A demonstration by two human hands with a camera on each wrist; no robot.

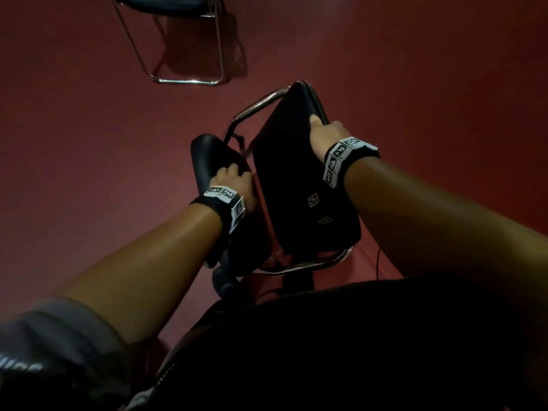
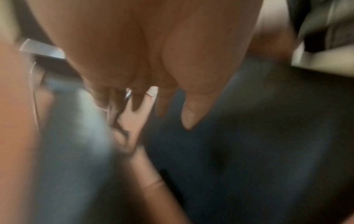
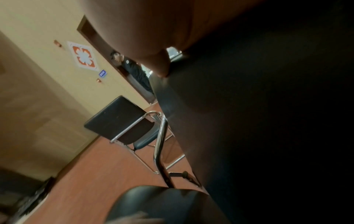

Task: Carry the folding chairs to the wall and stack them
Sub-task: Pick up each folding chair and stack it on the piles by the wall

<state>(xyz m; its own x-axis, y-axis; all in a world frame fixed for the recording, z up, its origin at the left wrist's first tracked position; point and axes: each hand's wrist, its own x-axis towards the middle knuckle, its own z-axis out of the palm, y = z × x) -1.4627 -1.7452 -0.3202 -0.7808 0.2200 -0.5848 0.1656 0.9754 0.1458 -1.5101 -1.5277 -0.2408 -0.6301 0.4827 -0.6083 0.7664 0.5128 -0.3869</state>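
Note:
In the head view I hold a black padded folding chair with a chrome frame (image 1: 255, 106) just in front of my body. My left hand (image 1: 234, 180) grips the top of its backrest (image 1: 207, 152), fingers curled over the padding. My right hand (image 1: 326, 133) grips the far right edge of its seat (image 1: 296, 185), thumb on top. The left wrist view is blurred: my left hand (image 2: 153, 60) lies against dark padding (image 2: 249, 151). In the right wrist view the thumb (image 3: 160, 63) presses the dark seat (image 3: 249, 121).
A second black chair (image 1: 189, 81) stands unfolded on the red floor (image 1: 89, 143) ahead to the left; the right wrist view shows it (image 3: 116, 119) near a beige wall (image 3: 38, 68). A person (image 3: 136, 71) stands in a doorway beyond. A thin cable (image 1: 378, 262) hangs by my right side.

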